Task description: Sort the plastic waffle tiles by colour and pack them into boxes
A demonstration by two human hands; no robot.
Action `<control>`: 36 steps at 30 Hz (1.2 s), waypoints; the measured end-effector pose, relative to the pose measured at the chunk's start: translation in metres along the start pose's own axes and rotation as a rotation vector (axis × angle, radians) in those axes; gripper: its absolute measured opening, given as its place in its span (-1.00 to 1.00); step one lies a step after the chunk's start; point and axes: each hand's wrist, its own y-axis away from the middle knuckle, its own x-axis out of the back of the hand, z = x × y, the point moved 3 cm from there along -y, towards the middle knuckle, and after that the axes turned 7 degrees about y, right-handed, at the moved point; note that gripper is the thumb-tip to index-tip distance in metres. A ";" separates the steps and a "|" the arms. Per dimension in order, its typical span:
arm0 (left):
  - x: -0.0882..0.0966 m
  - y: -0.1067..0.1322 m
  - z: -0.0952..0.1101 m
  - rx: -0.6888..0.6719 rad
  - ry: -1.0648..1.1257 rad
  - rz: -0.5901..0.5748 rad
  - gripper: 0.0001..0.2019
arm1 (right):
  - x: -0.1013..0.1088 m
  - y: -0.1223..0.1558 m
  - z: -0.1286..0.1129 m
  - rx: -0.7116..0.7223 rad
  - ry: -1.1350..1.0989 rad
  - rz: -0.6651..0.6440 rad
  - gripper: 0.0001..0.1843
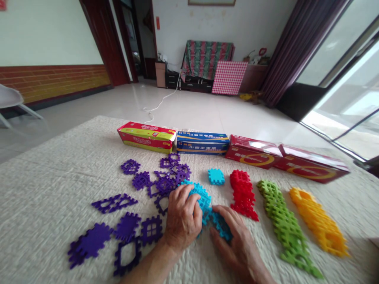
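The light-blue tiles (203, 196) lie under and between the hands, with purple tiles (127, 226) toward nine o'clock. The left hand (182, 217) curls its fingers over them; the right hand (238, 242), at four o'clock, has thumb and fingers apart around others. Whether either pinches, I cannot tell. Probably light, stiff plastic (perhaps slightly slick), they'd hold best by their toothed edges.
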 end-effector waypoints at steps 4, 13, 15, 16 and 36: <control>-0.001 0.000 0.000 0.003 0.003 -0.006 -0.79 | 0.006 -0.003 0.006 -0.120 -0.139 0.052 -0.72; -0.002 0.003 -0.002 -0.008 -0.007 0.000 -0.77 | 0.022 -0.003 0.006 -0.180 -0.119 -0.174 -0.68; -0.001 0.003 -0.001 -0.012 -0.009 0.000 -0.77 | 0.021 -0.002 0.003 -0.179 -0.079 -0.250 -0.76; -0.001 0.003 -0.001 -0.012 -0.010 0.002 -0.77 | 0.020 -0.002 0.001 -0.175 -0.066 -0.272 -0.83; 0.000 0.002 -0.002 -0.012 0.003 -0.025 -0.79 | 0.034 -0.002 -0.004 -0.076 -0.065 -0.359 -0.41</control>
